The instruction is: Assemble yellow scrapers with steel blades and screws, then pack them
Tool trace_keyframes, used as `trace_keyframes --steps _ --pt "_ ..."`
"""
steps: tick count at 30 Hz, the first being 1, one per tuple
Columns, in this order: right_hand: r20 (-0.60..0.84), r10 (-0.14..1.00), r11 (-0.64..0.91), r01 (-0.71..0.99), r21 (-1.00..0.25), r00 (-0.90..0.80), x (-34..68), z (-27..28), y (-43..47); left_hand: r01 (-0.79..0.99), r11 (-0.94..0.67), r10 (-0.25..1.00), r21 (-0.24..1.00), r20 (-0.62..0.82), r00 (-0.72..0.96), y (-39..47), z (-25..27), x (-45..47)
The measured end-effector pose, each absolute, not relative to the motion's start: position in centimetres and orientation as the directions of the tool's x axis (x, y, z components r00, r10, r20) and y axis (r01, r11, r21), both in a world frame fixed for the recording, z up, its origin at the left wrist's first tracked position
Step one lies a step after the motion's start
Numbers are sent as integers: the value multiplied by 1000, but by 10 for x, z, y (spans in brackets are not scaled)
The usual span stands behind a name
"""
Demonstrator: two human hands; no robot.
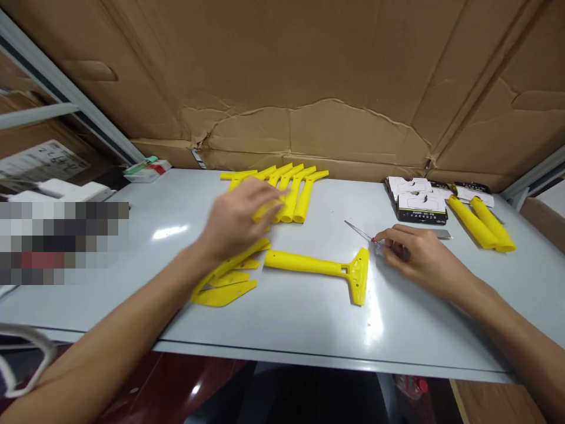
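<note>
In the middle of the table lies a yellow plastic scraper, its wide head turned right. My right hand is closed on a small screwdriver with a thin metal shaft and a clear handle, its tip pointing left and away from me. My left hand is smeared by motion over a row of yellow scraper handles; whether its fingers grip one I cannot tell. Below that hand, flat yellow plastic pieces lie in a loose pile, partly hidden by my forearm.
Black-and-white small boxes are stacked at the back right, near two yellow tubular handles. A flat metal blade lies behind my right hand. A small box stands at the back left. Cardboard walls off the back.
</note>
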State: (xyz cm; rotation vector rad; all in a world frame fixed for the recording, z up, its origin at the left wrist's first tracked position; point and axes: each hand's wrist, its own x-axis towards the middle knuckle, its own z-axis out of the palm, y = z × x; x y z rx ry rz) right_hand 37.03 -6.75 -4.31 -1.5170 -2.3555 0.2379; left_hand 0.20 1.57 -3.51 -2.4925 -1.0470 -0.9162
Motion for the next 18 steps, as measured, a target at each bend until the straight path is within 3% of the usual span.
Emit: trace_keyframes --steps 2,4,6,8,18 --pt "170 910 414 851 -323 -378 371 -44 -67 913 -387 739 125 634 227 42 -31 -30" --pt "172 909 416 851 -320 -380 371 -45 -67 972 -116 901 205 433 16 65 -34 -58" --pt "174 906 422 850 -316 -386 372 -46 -67 970 7 964 242 256 -71 82 -43 -75" --pt "172 905 425 847 -319 -389 373 -46 -67 971 24 976 238 205 -74 92 -54 -82" --pt "148 895 445 844 -298 -420 373 -44 -66 969 -103 946 224 322 26 95 -66 -77"
